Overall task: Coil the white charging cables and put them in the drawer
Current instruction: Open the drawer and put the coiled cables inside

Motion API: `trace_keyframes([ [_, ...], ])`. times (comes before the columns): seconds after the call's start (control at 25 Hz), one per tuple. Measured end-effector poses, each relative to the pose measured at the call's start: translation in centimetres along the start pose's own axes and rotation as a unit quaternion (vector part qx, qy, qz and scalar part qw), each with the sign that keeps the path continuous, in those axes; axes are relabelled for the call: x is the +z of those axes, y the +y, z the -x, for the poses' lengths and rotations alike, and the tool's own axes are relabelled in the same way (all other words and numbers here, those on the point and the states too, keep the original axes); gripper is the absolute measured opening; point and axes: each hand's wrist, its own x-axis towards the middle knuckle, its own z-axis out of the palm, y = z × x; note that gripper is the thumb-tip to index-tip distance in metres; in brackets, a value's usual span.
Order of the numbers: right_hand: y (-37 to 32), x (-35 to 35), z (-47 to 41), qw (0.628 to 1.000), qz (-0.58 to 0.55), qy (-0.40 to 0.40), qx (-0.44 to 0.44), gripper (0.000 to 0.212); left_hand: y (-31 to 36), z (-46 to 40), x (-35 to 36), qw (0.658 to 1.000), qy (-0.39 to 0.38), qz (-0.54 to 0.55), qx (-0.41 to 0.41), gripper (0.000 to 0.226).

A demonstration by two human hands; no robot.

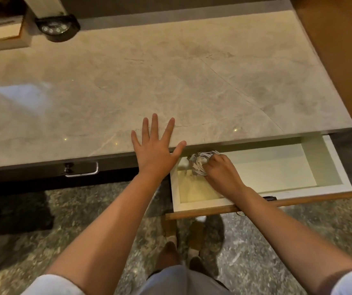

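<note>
The cables (201, 163) sit as one white coiled bundle inside the open drawer (338, 167), low against its back-left part, at about five o'clock from the middle of the head view. The right hand (220, 170) has its fingers curled round the bundle's right side and grips it just over the drawer floor; I cannot tell whether the coil already rests on the floor. The left hand (156, 149) lies flat with fingers spread, palm pressed on the front edge of the stone countertop (192, 71), at about six o'clock, just left of the drawer and holding nothing.

Judging from this, the placing looks nearly done, and the risks lie in the letting go. The coil appears loose, with no tie that I can see, so it may spring open once the fingers leave it, and a loop could rise over the drawer wall. The bundle lies close under the countertop's lip; a raised loop or plug end there could snag or get pinched when the drawer closes. A finger caught in a loop would drag the coil back out. At the far left, at ten o'clock, a dark round device (57, 28) stands well apart.
</note>
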Motion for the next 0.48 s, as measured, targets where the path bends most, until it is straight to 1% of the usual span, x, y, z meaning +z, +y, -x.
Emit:
trace_keyframes([
  [0.16, -1.4, 0.5, -0.7, 1.000, 0.011, 0.004, -0.026, 0.036, 0.0, 0.0, 0.1, 1.000, 0.006, 0.002, 0.001, 0.068],
  [0.28, -1.4, 0.7, -0.8, 0.999, 0.014, 0.017, -0.023, 0.042, 0.1, 0.0, 0.1, 1.000, 0.007, 0.000, 0.000, 0.068],
  [0.48, -1.7, 1.2, -0.3, 0.998, -0.029, 0.054, -0.013, 0.043, 0.1, 0.0, 0.2, 1.000, 0.006, 0.000, 0.001, 0.068],
])
